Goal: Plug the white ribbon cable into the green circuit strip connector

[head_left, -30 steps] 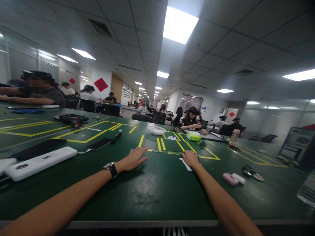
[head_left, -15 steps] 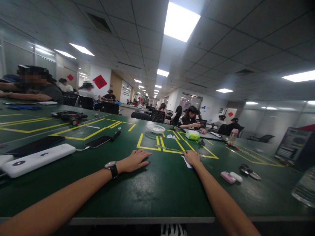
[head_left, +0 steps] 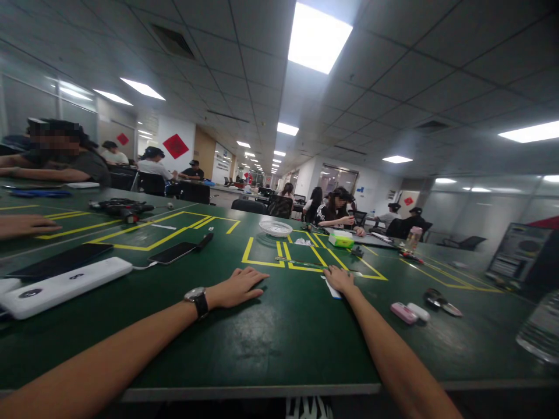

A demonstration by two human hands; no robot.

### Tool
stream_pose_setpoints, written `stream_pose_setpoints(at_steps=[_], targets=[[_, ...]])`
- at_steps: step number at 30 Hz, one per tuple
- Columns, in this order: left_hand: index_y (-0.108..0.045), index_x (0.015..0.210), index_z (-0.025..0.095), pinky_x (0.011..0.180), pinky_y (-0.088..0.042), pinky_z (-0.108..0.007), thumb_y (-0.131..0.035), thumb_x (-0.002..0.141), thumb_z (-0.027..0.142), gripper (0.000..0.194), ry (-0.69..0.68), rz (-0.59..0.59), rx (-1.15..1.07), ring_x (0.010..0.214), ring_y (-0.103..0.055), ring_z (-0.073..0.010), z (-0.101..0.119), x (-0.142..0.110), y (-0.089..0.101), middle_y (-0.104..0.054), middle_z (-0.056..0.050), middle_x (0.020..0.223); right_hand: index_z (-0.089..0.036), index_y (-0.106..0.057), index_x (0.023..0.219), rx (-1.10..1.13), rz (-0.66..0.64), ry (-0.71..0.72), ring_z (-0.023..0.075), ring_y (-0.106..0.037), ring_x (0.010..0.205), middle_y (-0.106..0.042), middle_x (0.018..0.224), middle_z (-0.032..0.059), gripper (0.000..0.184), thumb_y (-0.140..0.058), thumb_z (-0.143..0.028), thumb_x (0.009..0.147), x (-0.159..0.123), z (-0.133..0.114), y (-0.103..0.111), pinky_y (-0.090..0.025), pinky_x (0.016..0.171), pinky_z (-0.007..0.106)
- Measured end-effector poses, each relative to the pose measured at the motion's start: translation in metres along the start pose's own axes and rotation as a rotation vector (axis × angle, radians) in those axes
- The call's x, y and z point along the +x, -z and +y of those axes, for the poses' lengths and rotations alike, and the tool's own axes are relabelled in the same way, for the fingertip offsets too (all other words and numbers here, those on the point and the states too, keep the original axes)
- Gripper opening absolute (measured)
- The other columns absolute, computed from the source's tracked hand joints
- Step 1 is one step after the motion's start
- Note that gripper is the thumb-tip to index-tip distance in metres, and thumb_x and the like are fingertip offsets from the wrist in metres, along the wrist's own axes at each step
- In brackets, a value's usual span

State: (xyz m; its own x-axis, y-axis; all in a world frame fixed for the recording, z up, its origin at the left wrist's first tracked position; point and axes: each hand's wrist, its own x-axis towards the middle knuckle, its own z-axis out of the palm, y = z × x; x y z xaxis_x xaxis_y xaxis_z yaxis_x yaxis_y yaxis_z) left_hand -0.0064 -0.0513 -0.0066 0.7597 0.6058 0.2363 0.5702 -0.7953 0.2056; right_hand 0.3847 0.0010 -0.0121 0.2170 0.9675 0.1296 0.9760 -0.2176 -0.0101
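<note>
My left hand (head_left: 237, 287), with a watch (head_left: 197, 299) on its wrist, lies palm down on the green table (head_left: 244, 355). Its fingers are spread and hold nothing. Flat on the table to its right rests my right hand (head_left: 341, 279), open, partly covering a white and blue flat strip (head_left: 332, 289). Just ahead of its fingertips runs a thin greenish strip (head_left: 301, 263) across the yellow tape. Beyond both hands sit a white slotted basket (head_left: 275, 228), a crumpled white tissue (head_left: 303, 242) and a green and white tissue pack (head_left: 341, 238).
To the left lie a white power strip (head_left: 70, 287), two phones (head_left: 172, 254) and a dark tool (head_left: 124, 209). A co-worker's hand (head_left: 20, 226) reaches in there. On the right are a pink case (head_left: 404, 312), sunglasses (head_left: 441, 301), a clear bottle (head_left: 541, 331) and a computer case (head_left: 522, 256).
A co-worker's hand has come into view at the left edge, over the table. The view has shifted very slightly; my own hands have stayed in place.
</note>
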Motion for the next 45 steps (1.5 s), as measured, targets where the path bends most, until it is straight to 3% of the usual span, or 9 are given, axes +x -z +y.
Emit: stream_pose_setpoints(at_steps=[8, 14, 19, 23, 30, 37, 41, 45], targets=[[-0.033, 0.143, 0.027, 0.097, -0.031, -0.04, -0.037, 0.1, 0.046, 0.048, -0.005, 0.006, 0.006, 0.121, -0.043, -0.0263, 0.0, 0.001, 0.001, -0.049, -0.009, 0.136, -0.021, -0.065, 0.115, 0.005, 0.106, 0.052, 0.0291, -0.045, 0.124, -0.055, 0.133, 0.0113, 0.05, -0.02, -0.037, 0.098, -0.006, -0.004, 0.015, -0.026, 0.103, 0.055], [-0.036, 0.142, 0.029, 0.097, -0.031, -0.039, -0.035, 0.1, 0.049, 0.046, -0.027, 0.003, -0.002, 0.122, -0.042, -0.0261, -0.001, 0.001, 0.0, -0.048, -0.008, 0.137, -0.022, -0.051, 0.133, -0.001, 0.178, 0.126, 0.0268, -0.036, 0.132, -0.038, 0.147, 0.0108, 0.051, -0.017, -0.037, 0.099, -0.008, -0.021, 0.022, -0.031, 0.104, 0.042], [-0.038, 0.141, 0.029, 0.097, -0.031, -0.039, -0.036, 0.1, 0.047, 0.045, -0.05, -0.001, -0.011, 0.122, -0.042, -0.026, 0.003, 0.001, 0.0, -0.049, -0.007, 0.137, -0.023, -0.054, 0.132, 0.0, 0.054, 0.148, 0.0346, -0.047, 0.122, -0.051, 0.135, 0.0145, 0.057, -0.023, -0.054, 0.095, -0.01, -0.031, 0.012, -0.032, 0.098, 0.059], [-0.041, 0.14, 0.03, 0.097, -0.032, -0.039, -0.036, 0.1, 0.047, 0.044, -0.071, 0.006, -0.023, 0.122, -0.043, -0.0266, 0.007, 0.001, 0.002, -0.05, -0.007, 0.136, -0.023, -0.058, 0.129, 0.008, 0.002, 0.209, 0.0383, -0.048, 0.121, -0.053, 0.134, 0.0163, 0.057, -0.024, -0.055, 0.095, -0.013, -0.035, 0.014, -0.029, 0.095, 0.066], [-0.043, 0.137, 0.03, 0.102, -0.028, -0.039, -0.037, 0.1, 0.045, 0.041, -0.086, 0.1, 0.045, 0.125, -0.041, -0.026, 0.009, 0.003, 0.007, -0.049, -0.005, 0.138, -0.027, -0.055, 0.13, 0.061, -0.018, 0.511, 0.0277, -0.045, 0.127, -0.052, 0.138, 0.0096, 0.047, -0.027, -0.048, 0.098, -0.028, -0.067, 0.022, -0.021, 0.105, 0.059], [-0.046, 0.134, 0.029, 0.096, -0.034, -0.037, -0.039, 0.1, 0.04, 0.037, 0.0, 0.191, 0.092, 0.122, -0.045, -0.0247, 0.002, 0.004, 0.012, -0.053, -0.005, 0.133, -0.018, -0.055, 0.124, 0.257, 0.049, 1.103, 0.0239, -0.052, 0.119, -0.058, 0.129, 0.0118, 0.038, -0.05, -0.04, 0.093, -0.077, -0.13, 0.026, -0.035, 0.103, 0.042], [-0.043, 0.137, 0.026, 0.095, -0.035, -0.041, -0.037, 0.098, 0.033, 0.04, 0.088, 0.155, 0.127, 0.125, -0.044, -0.026, -0.008, 0.002, 0.005, -0.051, -0.008, 0.136, -0.019, -0.055, 0.118, 0.32, 0.026, 1.347, 0.0215, -0.052, 0.118, -0.06, 0.124, 0.0091, 0.03, -0.055, -0.03, 0.09, -0.11, -0.154, 0.035, -0.033, 0.106, 0.038], [-0.04, 0.139, 0.021, 0.096, -0.036, -0.046, -0.033, 0.096, 0.028, 0.044, 0.201, 0.066, 0.131, 0.127, -0.045, -0.0273, -0.014, 0.0, -0.003, -0.049, -0.012, 0.139, -0.018, -0.056, 0.115, 0.348, 0.006, 1.451, 0.02, -0.051, 0.12, -0.061, 0.123, 0.0089, 0.027, -0.054, -0.022, 0.089, -0.125, -0.157, 0.044, -0.034, 0.106, 0.035]])
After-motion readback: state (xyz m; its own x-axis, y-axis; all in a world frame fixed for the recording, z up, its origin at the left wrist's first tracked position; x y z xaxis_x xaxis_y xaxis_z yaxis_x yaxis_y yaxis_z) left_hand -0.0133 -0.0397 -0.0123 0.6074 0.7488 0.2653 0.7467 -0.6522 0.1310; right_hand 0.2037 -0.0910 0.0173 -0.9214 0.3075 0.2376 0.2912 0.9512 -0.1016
